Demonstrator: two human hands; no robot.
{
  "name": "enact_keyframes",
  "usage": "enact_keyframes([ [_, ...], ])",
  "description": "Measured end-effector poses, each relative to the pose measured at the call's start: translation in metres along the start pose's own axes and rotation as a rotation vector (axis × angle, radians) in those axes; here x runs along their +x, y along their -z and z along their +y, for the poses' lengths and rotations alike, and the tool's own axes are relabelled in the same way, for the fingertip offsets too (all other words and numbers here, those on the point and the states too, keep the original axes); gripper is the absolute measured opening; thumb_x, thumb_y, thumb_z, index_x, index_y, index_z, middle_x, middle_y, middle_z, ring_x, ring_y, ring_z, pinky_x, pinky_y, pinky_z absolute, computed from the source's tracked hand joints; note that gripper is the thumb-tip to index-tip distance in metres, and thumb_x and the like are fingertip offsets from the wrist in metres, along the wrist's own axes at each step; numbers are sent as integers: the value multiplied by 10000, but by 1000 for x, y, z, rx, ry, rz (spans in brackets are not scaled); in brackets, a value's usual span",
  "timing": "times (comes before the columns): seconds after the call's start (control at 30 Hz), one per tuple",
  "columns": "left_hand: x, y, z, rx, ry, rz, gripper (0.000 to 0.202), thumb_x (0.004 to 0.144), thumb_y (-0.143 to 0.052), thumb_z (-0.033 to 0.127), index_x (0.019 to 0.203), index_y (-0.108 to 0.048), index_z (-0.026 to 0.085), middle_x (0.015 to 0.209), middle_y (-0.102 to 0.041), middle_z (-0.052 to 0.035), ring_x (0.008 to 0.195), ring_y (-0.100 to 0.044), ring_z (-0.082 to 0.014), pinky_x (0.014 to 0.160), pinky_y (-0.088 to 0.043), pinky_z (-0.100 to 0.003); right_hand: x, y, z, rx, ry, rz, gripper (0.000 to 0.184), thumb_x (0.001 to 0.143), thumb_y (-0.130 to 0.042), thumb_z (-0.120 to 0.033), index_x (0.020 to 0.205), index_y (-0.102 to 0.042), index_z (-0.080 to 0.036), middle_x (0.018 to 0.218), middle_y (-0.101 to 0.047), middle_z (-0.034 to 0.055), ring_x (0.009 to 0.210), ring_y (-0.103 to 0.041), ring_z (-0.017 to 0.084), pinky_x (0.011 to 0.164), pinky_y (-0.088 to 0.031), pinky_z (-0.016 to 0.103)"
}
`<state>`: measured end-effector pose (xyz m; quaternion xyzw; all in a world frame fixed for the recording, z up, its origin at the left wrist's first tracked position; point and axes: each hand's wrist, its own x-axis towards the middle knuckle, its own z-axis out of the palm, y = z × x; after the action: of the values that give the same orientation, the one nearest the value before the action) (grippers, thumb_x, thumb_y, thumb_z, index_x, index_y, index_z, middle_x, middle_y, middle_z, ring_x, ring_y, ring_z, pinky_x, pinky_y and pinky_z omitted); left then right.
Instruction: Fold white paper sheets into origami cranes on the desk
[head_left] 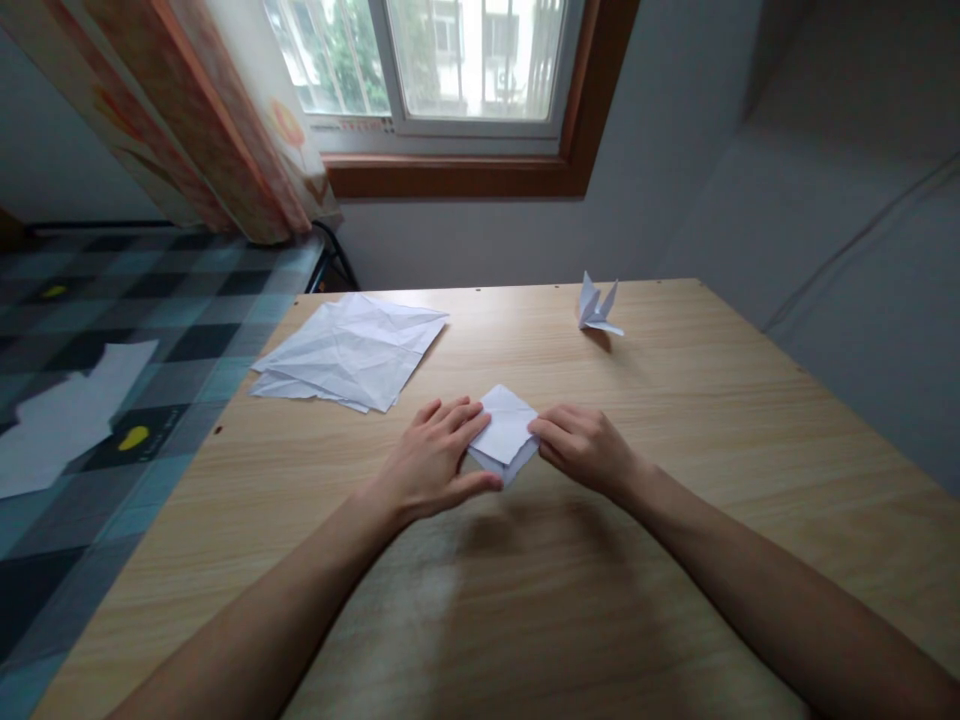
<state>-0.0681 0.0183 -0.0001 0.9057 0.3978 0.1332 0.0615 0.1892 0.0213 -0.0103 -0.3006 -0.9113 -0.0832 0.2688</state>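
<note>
A small white sheet of paper (504, 428), folded into a layered diamond, lies on the wooden table (720, 420) between my two hands. My left hand (442, 455) rests flat with its fingers spread, their tips on the paper's left edge and the thumb at its lower corner. At the right corner my right hand (585, 445) pinches the paper between thumb and curled fingers. The lower edges show two or more layers that do not quite line up.
Several creased white sheets (360, 345) lie stacked at the table's back left. A folded paper crane (598, 305) stands near the back edge. To the left, a checked bedspread (217, 330) carries torn white paper (60, 430). Behind are a curtain (217, 120) and a window (472, 60).
</note>
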Motion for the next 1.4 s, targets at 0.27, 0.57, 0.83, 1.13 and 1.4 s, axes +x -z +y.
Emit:
enact_keyframes([
  [0.27,-2,-1,1,130,45,297,145,901,-512,176,863,-651,183,783,-675,-57,758,-610,-208,715,-467,-333,1,5,-19,11,-43,404,167,881,-544,-110,980,-604,-230,879,-674,70,840,-620,221,751,-523,368],
  [0.57,-1,5,12,245,-172,395,204,927,-415,162,757,-525,194,687,-584,-28,627,-520,-165,614,-378,-301,13,-19,-37,117,46,36,130,914,-568,-254,917,-675,-179,884,-735,109,868,-672,252,831,-541,406],
  [0.83,-6,-3,7,181,-270,447,151,917,-514,227,1062,-552,209,898,-645,-60,771,-587,-176,706,-456,-315,20,-13,-34,278,-35,-207,403,836,-644,-255,1216,-607,-130,1284,-636,196,1205,-576,352,1019,-471,528],
  [1.13,-12,-1,8,270,-317,349,230,889,-620,333,1118,-634,357,1357,-585,-28,1255,-513,-267,1059,-412,-473,13,-17,-28,302,23,-107,292,880,-584,-238,1140,-638,-118,1209,-655,205,1211,-548,332,1017,-471,529],
  [1.4,-7,8,20,295,-194,221,379,771,-634,270,1148,-653,241,1517,-457,-77,1457,-297,-356,1196,-194,-575,11,-9,-19,253,38,-105,298,810,-537,-64,1053,-686,-151,1112,-686,145,1106,-578,279,965,-495,459],
])
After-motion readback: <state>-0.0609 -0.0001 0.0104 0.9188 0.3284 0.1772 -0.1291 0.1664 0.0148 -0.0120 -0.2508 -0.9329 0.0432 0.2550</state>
